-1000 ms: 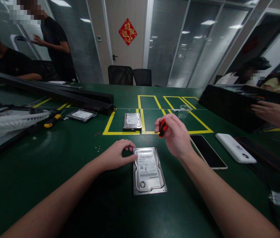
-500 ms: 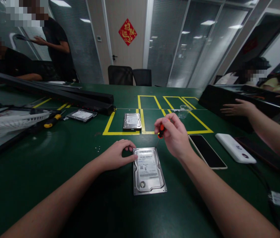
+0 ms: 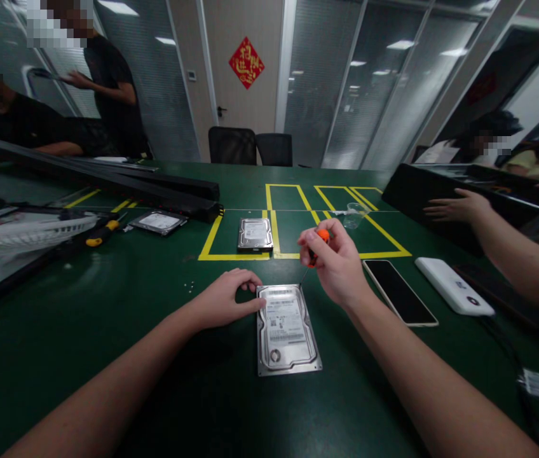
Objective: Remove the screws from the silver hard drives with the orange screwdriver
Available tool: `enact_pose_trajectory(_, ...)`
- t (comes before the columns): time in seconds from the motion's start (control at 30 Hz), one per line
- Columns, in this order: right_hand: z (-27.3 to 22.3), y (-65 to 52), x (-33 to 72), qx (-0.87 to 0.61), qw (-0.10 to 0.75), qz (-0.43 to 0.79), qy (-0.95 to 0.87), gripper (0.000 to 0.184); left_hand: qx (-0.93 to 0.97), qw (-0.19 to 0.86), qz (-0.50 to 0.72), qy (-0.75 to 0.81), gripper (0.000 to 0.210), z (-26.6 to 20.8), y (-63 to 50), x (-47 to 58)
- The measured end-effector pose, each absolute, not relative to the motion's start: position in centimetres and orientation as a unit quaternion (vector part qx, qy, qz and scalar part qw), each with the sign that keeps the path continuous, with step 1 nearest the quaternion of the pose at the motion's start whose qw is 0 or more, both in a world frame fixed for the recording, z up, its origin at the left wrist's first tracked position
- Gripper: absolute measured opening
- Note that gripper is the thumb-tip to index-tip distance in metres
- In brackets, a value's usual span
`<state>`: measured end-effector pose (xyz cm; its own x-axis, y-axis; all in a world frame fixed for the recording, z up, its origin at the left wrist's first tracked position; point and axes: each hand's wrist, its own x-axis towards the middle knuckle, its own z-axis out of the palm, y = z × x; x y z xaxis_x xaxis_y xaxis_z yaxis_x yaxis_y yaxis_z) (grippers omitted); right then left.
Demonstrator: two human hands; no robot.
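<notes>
Head view, item one: silver rectangular hard drive lying flat on green table mat, cover on. My left hand braces its far-left corner; my right hand clamps orange-handled screwdriver, tip at far-right corner. I judge unscrewing barely begun.

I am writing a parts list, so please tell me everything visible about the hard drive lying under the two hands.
The hard drive is a silvery metal box lying flat on the green table, white label facing up, with a round hub near its close end. The left hand rests against its far left corner. The right hand holds an orange-handled screwdriver, its thin tip at the far right corner.
</notes>
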<state>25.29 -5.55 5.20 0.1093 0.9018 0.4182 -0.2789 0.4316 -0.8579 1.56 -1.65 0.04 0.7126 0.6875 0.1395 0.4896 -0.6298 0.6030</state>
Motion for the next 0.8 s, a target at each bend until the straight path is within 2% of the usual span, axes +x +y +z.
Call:
enact_pose_trajectory(0.1, 5.41, -5.64, 25.29, -0.292, 0.678, 0.455, -0.498, 0.018, 0.884, 0.274, 0.179, 0.334, 0.033, 0.08, -1.64, 1.54)
enact_pose_trajectory(0.23, 5.55, -5.59, 25.52, -0.295, 0.675, 0.458, -0.498, 0.033, 0.884, 0.274, 0.182, 0.333, 0.034, 0.01, -1.56, 1.52)
enact_pose_trajectory(0.33, 5.4, -5.56, 25.52, -0.311, 0.677, 0.436, -0.505, 0.022, 0.884, 0.276, 0.182, 0.33, 0.034, -0.07, -1.55, 1.49)
enact_pose_trajectory(0.5, 5.44, -5.67, 25.26, -0.313, 0.677, 0.439, -0.502, 0.022, 0.883, 0.278, 0.174, 0.336, 0.035, 0.19, -1.61, 1.46)
enact_pose_trajectory(0.63, 5.6, -5.68, 25.37, -0.32, 0.664, 0.437, -0.515, 0.039, 0.882, 0.279, 0.171, 0.339, 0.035, 0.42, -1.65, 1.48)
enact_pose_trajectory(0.8, 5.19, -5.67, 25.35, -0.323, 0.668, 0.42, -0.523, 0.022, 0.883, 0.276, 0.179, 0.334, 0.034, 0.2, -1.67, 1.55)
